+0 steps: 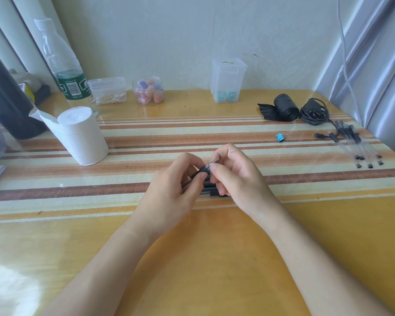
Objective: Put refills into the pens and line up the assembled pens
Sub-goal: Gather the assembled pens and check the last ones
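Pen (pixel 203 170) centre, tissue roll (pixel 82 135) left, clip (pixel 281 137) right

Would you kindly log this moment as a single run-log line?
step: pen assembly | left hand: grips pen barrel | right hand: pinches its tip end | row of pens: lying far right

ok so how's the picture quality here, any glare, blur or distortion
Head view: wide-angle distortion bows the curtains at the edges; soft daylight, faint shadows; white glare on the table at lower left; left hand and right hand are fairly sharp, but the pen they pinch is small and mostly hidden; the clear pens at right look faint.
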